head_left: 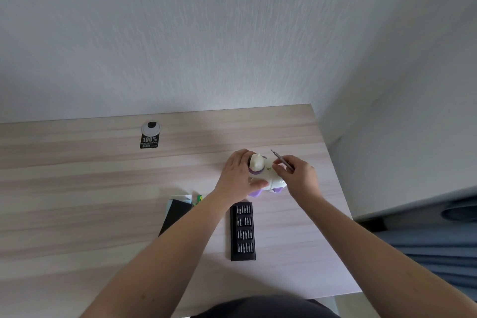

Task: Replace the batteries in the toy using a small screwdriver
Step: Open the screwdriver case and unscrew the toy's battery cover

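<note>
Your left hand (238, 175) grips the toy (263, 175); right hand (296, 175) pinches the screwdriver (281, 160). Toy looks light, slick plastic: brace its body against the bench (103, 188).

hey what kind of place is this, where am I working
Probably a home desk or small room corner, not a workshop: a pale wood-look desk pushed against a plain textured white wall, with a cable grommet set in the desktop.
</note>
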`<action>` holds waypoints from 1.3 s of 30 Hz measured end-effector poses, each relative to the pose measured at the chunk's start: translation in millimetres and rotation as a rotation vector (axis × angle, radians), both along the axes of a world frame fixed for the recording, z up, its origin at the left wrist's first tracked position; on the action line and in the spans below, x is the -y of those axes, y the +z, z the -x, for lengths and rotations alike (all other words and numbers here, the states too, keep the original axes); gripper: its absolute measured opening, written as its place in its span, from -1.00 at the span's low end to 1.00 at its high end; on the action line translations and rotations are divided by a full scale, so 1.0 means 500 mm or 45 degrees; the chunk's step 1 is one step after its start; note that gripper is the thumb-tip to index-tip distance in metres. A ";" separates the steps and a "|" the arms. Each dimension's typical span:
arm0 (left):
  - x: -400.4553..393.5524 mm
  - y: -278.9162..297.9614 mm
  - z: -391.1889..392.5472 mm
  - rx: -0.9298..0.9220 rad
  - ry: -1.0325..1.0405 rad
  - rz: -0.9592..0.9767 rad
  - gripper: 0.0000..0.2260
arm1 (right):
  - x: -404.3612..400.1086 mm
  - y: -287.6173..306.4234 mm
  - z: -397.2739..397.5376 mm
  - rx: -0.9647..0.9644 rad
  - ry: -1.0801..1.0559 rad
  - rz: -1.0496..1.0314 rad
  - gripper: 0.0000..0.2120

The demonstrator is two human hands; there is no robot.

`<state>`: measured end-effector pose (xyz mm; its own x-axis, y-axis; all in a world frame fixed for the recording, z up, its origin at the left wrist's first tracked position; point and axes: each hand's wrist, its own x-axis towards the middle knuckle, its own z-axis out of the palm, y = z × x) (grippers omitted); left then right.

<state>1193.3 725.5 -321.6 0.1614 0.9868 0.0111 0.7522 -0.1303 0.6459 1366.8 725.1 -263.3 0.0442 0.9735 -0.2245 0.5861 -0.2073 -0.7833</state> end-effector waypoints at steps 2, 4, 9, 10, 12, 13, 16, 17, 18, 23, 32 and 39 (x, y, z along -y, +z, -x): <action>-0.001 -0.005 0.000 -0.011 0.008 0.017 -0.25 | 0.002 -0.003 0.004 -0.006 0.022 -0.001 -0.97; -0.002 -0.009 0.000 -0.021 0.011 0.022 -0.23 | 0.003 -0.004 0.006 -0.034 0.031 0.019 -0.96; -0.003 -0.009 0.001 -0.032 0.006 0.014 -0.22 | 0.002 -0.004 0.010 -0.027 0.037 0.022 -0.93; -0.002 -0.010 0.001 -0.031 0.008 0.015 -0.22 | 0.002 -0.003 0.012 -0.039 0.042 0.027 -0.93; -0.002 -0.012 0.001 -0.030 0.009 0.013 -0.22 | 0.002 -0.002 0.014 -0.033 0.047 0.018 -0.92; -0.003 -0.013 0.002 -0.031 0.008 0.016 -0.22 | 0.001 -0.001 0.014 -0.028 0.042 0.015 -0.91; -0.003 -0.015 0.002 -0.040 0.004 0.016 -0.22 | 0.001 -0.001 0.018 -0.034 0.035 0.021 -0.91; -0.003 -0.015 0.003 -0.044 0.000 0.015 -0.22 | 0.002 -0.001 0.018 -0.025 0.041 0.015 -0.91; -0.003 -0.015 0.003 -0.049 -0.004 0.014 -0.22 | 0.001 -0.002 0.019 -0.011 0.048 0.007 -0.91; -0.003 -0.014 0.002 -0.045 -0.005 0.005 -0.23 | -0.005 -0.019 0.018 0.118 0.107 -0.034 -0.90; -0.004 -0.009 0.002 -0.061 -0.009 0.013 -0.23 | -0.007 -0.033 0.017 0.227 0.140 -0.055 -0.88; -0.004 -0.001 0.001 -0.067 -0.022 0.023 -0.24 | 0.001 -0.023 0.004 0.075 0.027 -0.017 -0.87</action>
<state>1192.6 727.3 -321.9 0.1787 0.9838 -0.0158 0.7829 -0.1325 0.6079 1364.9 724.4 -275.0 0.0364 0.9772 -0.2091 0.6357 -0.1842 -0.7497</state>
